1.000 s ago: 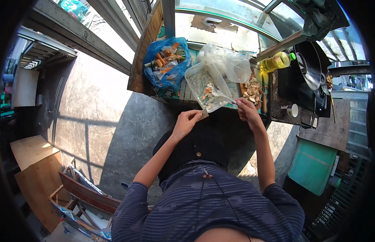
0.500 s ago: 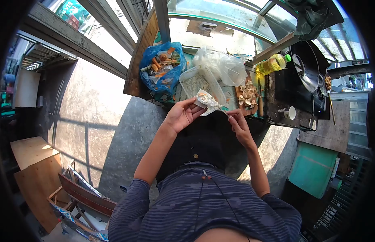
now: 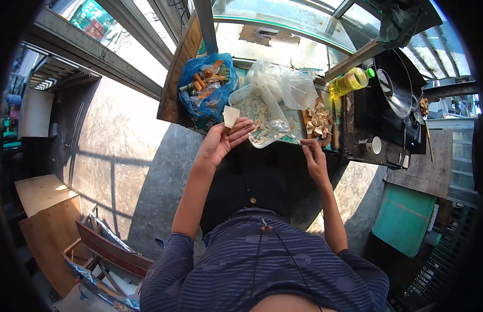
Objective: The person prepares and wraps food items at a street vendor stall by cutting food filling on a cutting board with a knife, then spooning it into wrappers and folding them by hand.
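My left hand (image 3: 224,141), palm turned up, holds a pale, thin, square-looking wrapper (image 3: 231,117) by the thumb and fingers, left of the plastic container. A metal spoon (image 3: 279,126) is in my right hand (image 3: 313,156), its handle pinched between thumb and fingers. The spoon's bowl is over the near right part of a clear plastic container (image 3: 252,139), which has a pale, orange-flecked mixture (image 3: 259,112) inside. To the right, several pale folded wrapper pieces (image 3: 319,120) lie on a brown board (image 3: 310,130).
A blue plastic bag (image 3: 192,73) of scraps stands left of the container. Clear plastic bags (image 3: 293,88) lie behind it. On the right are an oil bottle (image 3: 350,82), a black wok (image 3: 402,78), a paper cup (image 3: 374,145) and a long-handled utensil (image 3: 428,140).
My left hand has moved left, away from the spoon, with the wrapper now upright in its fingers. The spoon has shifted slightly right, and more of the container shows.
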